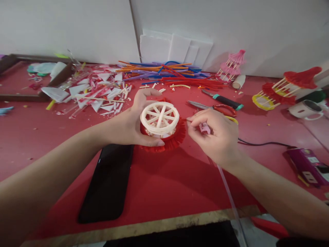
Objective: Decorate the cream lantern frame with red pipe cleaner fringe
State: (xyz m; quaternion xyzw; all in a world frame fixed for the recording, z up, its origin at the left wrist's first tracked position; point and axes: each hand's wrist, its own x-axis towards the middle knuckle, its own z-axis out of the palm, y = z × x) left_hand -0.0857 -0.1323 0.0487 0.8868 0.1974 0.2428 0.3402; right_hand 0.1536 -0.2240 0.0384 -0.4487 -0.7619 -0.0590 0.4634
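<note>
My left hand [133,123] wraps around a small craft model, its thumb and fingers on either side. The model has a cream spoked wheel [162,116] on top and a red ruffled skirt [177,137] below. Just right of the skirt's edge, my right hand [214,133] is closed in a pinch; a tiny dark tip shows at its fingertips, too small to name. A pink crumpled bit [205,128] shows by its curled fingers. From under that hand, a thin pale strip [228,192] runs down over the table's front edge.
A black phone [106,185] lies front left. Behind are red-handled pliers [224,109], a craft knife [227,102], pipe cleaners [164,72] and paper scraps [100,89]. To the right are a red-topped model [288,85], a white mug [307,109] and a purple power strip [308,166].
</note>
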